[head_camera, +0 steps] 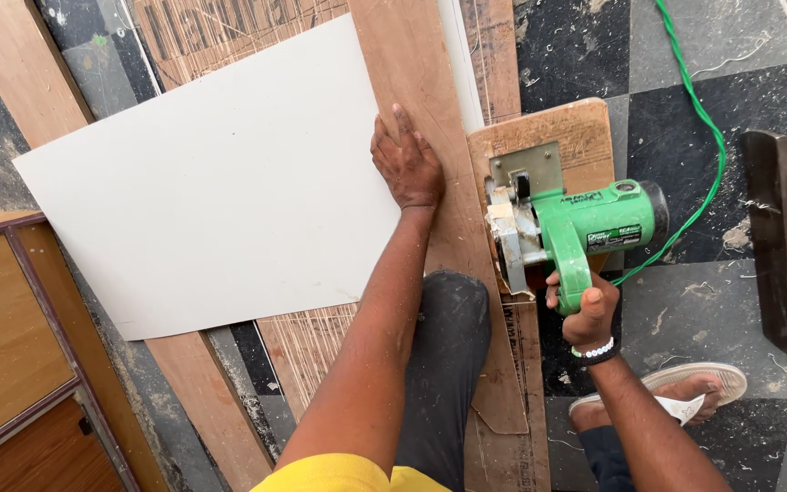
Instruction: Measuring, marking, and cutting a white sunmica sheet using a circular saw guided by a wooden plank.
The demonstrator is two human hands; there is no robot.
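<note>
Dusty black-and-grey chequered floor tiles (730, 55), strewn with sawdust, are serving as a workshop where a person is kneeling over a long brown plywood plank (416, 82). Their left hand (407, 164) is pressing flat, fingers spread, on the plank just beside a large white laminate sheet (220, 182), while the right hand (587, 310) is wrapping tightly around the handle of a green handheld circular saw (576, 228) resting on a small wooden board (576, 128). That saw is looking heavy and rigid, best gripped by its handle; the sheet appears thin, stiff and slippery. A green cable (699, 118) is trailing away; a dark wooden hand plane (781, 237) is lying nearby.
</note>
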